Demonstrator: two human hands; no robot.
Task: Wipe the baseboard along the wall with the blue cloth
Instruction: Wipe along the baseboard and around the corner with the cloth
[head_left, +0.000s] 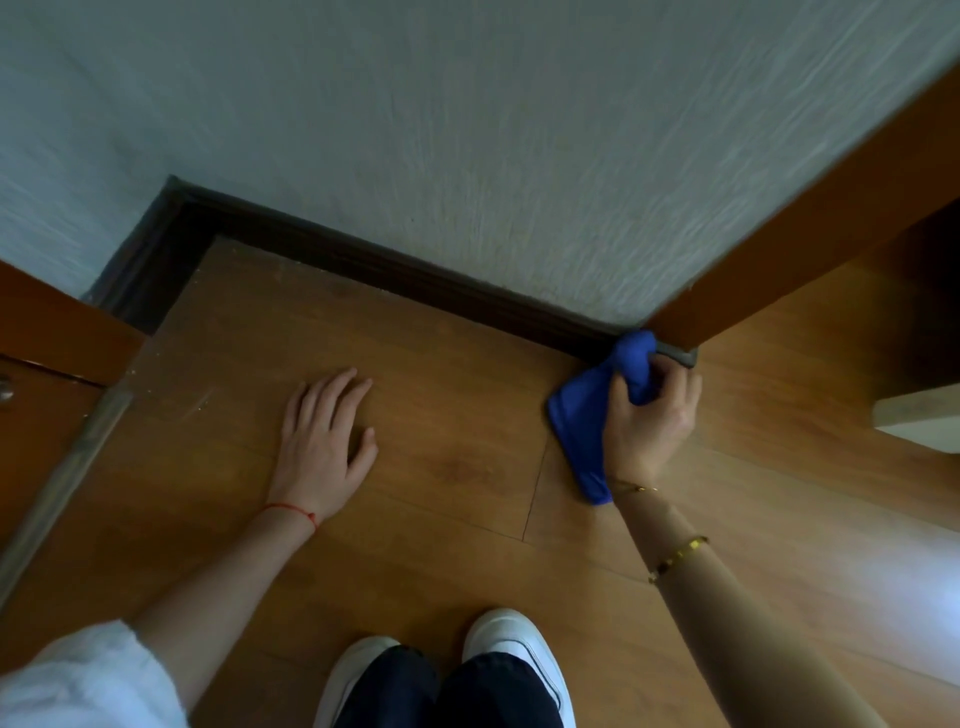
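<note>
A dark baseboard (395, 265) runs along the foot of the pale textured wall, from the left corner down to the right. My right hand (649, 415) grips a bunched blue cloth (582, 415) and holds its top against the baseboard's right end, beside a wooden panel. The cloth's loose tail trails over the floor toward my wrist. My left hand (324, 441) rests flat on the wooden floor with its fingers spread, well left of the cloth and short of the baseboard.
A wooden panel (810, 249) stands out from the wall at the right. A wooden door with a metal threshold strip (67, 467) lies at the left. My two white shoes (509, 654) are at the bottom. Specks of dust lie on the floor near the left corner.
</note>
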